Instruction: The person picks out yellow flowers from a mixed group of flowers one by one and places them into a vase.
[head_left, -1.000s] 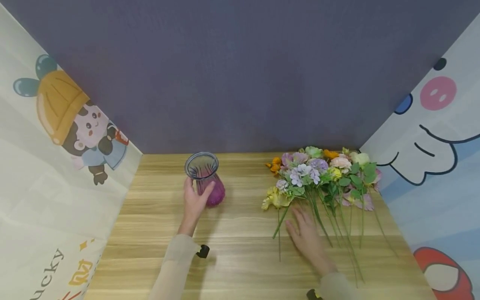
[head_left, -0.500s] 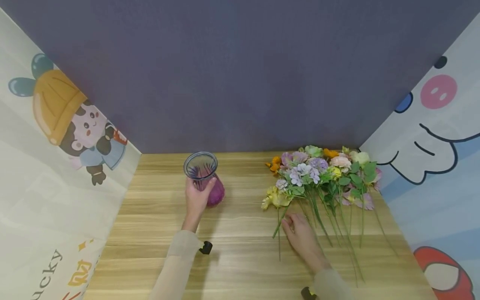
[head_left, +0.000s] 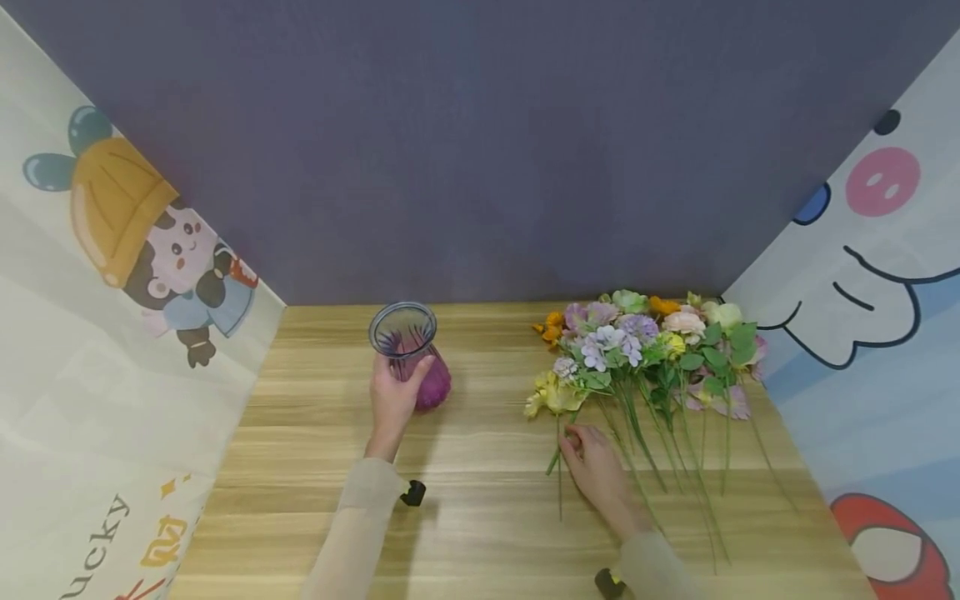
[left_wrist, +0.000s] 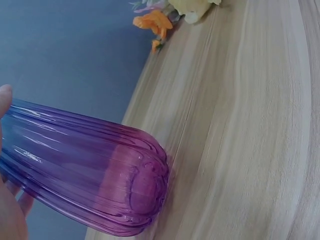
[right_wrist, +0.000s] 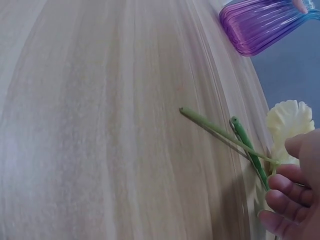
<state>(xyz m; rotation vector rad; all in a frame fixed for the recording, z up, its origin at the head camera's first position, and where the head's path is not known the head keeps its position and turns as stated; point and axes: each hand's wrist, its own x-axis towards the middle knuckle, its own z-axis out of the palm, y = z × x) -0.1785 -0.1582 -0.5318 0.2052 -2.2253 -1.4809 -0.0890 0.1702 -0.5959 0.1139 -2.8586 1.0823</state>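
Note:
My left hand (head_left: 392,400) grips the ribbed glass vase (head_left: 433,385) by its neck. The vase is blue-tinted at its flared rim and purple at its base, and it leans with the mouth toward me. Its base (left_wrist: 145,185) is near the tabletop in the left wrist view; contact is unclear. My right hand (head_left: 600,471) is at the thin stem of a yellow flower (head_left: 557,395), fingers bent. In the right wrist view the stem (right_wrist: 220,130) reaches between thumb and forefinger, a gap showing there; whether they pinch it cannot be told. A thicker green stem (right_wrist: 248,150) crosses under it.
Several artificial flowers, lilac (head_left: 602,346), peach (head_left: 683,323) and orange (head_left: 551,329), lie heaped at the table's back right, stems toward me. A dark panel (head_left: 480,167) stands behind the wooden table (head_left: 480,500). Cartoon-printed walls flank both sides.
My right hand has drawn back and left from among the stems to the yellow flower's stem, its fingers bending inward. The left hand and vase have barely moved.

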